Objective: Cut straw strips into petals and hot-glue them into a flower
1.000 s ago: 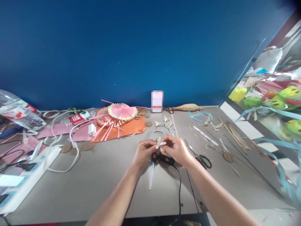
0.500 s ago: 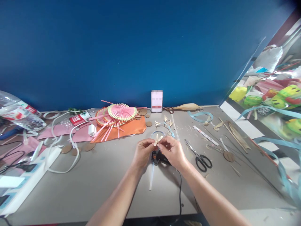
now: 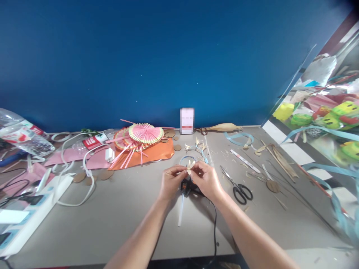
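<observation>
Between my left hand (image 3: 171,180) and my right hand (image 3: 206,179) is a small pale flower (image 3: 190,166) that looks made of dried husk strips. The fingertips of both hands pinch it from either side. Just below my hands lies a black glue gun (image 3: 185,186), partly covered by them, with a white glue stick (image 3: 181,213) poking out of its back toward me. A light blue ring (image 3: 186,158) shows right behind the flower. Farther back stand more pale husk flowers (image 3: 198,144) on a blue wrapped piece.
Black-handled scissors (image 3: 241,192), a white pen (image 3: 245,161) and a round brown disc (image 3: 272,186) lie to the right, among husk scraps. Pink paper fans (image 3: 146,135) rest on orange paper (image 3: 165,152) at the back left. A power strip (image 3: 36,213) lies at far left; a phone (image 3: 187,121) leans on the wall.
The flower has turned and shifted slightly to the right between my fingertips. My left hand has moved a little right with it; the things on the table look unchanged.
</observation>
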{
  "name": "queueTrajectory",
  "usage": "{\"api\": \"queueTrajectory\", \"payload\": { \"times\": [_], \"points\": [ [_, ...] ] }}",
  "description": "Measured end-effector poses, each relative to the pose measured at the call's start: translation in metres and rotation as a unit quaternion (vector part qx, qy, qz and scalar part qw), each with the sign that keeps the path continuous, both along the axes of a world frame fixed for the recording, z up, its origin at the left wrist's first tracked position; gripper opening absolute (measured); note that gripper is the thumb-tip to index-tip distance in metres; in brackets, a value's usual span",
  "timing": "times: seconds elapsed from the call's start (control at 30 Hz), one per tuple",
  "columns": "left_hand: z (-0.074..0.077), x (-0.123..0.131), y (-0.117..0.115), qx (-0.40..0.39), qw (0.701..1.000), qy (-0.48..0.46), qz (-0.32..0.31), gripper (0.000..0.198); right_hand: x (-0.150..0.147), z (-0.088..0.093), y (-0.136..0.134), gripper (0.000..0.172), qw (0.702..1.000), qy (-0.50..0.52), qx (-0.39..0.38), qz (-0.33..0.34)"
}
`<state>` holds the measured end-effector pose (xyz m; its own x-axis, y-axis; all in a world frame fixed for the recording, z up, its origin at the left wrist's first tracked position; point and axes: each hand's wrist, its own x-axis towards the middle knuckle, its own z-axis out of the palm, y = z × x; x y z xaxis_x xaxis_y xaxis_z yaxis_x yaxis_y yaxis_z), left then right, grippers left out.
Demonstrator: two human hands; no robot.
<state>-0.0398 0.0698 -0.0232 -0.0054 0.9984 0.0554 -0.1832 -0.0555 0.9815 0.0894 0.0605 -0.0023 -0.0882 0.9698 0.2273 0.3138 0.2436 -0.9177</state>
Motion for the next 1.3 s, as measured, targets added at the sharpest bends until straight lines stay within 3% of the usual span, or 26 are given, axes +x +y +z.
{"api": "queueTrajectory", "payload": {
  "times": [0.27,0.43,0.7,0.97,1.13,1.3],
  "points": [
    [0.005,0.001,-0.002,-0.005,1.000,0.008,-0.006,0.011,0.002,0.000,0.002,0.011,0.999,-0.027,0.018,0.001],
    [0.009,0.000,-0.004,-0.010,0.999,0.017,-0.036,0.013,0.007,0.010,0.002,0.012,0.995,-0.084,0.044,0.021],
    [0.000,-0.001,-0.002,0.035,0.997,0.071,-0.009,0.009,0.013,0.022,0.003,0.012,0.984,-0.149,0.073,0.068],
    [-0.001,0.002,-0.002,0.014,0.999,0.028,0.019,0.011,0.004,0.009,0.001,0.009,0.989,-0.119,0.086,0.008],
    [0.001,0.003,-0.002,-0.036,0.999,-0.005,0.040,0.018,0.000,0.007,0.001,0.009,0.990,-0.107,0.096,-0.002],
    [0.001,0.003,-0.002,-0.037,0.998,-0.019,0.049,0.018,-0.002,0.007,0.000,0.010,0.988,-0.110,0.107,-0.008]
  ]
}}
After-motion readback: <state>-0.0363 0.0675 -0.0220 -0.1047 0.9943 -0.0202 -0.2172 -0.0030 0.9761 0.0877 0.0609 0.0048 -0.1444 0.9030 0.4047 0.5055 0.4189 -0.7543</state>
